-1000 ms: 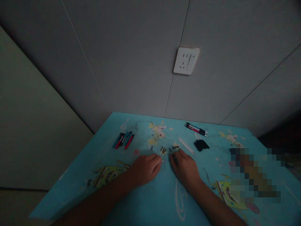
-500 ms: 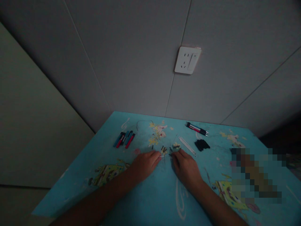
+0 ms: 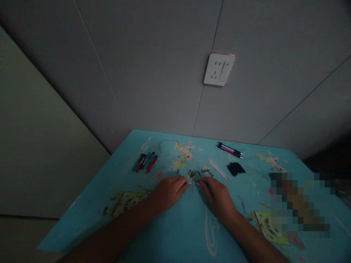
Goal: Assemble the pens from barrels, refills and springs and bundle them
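Here a slim white pen refill [image 3: 189, 183] is pinched in the fingertips of the left hand [image 3: 169, 190], its bare end pointed toward the right hand [image 3: 218, 191], where a tiny dark piece [image 3: 196, 181] is held between closed fingertips. Whether the two are touching cannot be told. Just beyond both hands, small dark parts [image 3: 191, 174] are scattered. Past the right hand, white refills [image 3: 218, 170], a black pile [image 3: 236, 168] and, farther off, pens [image 3: 229, 149] are laid out; past the left, coloured pen barrels [image 3: 150, 159] are grouped.
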`<state>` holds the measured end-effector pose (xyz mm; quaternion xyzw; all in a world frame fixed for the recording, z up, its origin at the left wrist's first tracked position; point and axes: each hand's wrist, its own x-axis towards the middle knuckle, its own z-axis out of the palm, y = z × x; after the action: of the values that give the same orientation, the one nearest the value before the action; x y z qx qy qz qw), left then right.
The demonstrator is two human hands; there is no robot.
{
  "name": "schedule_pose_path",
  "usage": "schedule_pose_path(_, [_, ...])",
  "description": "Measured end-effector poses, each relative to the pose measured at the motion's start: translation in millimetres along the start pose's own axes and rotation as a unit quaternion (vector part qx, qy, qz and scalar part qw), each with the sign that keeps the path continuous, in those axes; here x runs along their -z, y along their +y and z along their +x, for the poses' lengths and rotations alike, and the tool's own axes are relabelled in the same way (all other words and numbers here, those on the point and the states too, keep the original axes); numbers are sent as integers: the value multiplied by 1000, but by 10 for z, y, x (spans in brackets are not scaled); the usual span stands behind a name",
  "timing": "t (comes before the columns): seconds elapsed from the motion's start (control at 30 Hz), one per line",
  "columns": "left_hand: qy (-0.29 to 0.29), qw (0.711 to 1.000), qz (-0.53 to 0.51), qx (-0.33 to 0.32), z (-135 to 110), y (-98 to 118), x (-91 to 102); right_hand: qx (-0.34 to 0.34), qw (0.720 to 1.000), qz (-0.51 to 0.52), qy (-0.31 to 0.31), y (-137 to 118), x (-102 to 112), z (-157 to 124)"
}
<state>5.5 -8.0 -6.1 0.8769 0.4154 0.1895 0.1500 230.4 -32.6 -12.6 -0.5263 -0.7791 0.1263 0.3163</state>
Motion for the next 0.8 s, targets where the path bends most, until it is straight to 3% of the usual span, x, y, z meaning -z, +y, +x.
schedule_pose_path(0.37, [3,1000,26,-11,-10,57,60,25,998,62,-5,-36,37,-16])
schedule_pose_path(0.8, [-6,998,-11,-54,-12,12,-30,52,991,124,-22,-116,9,-33])
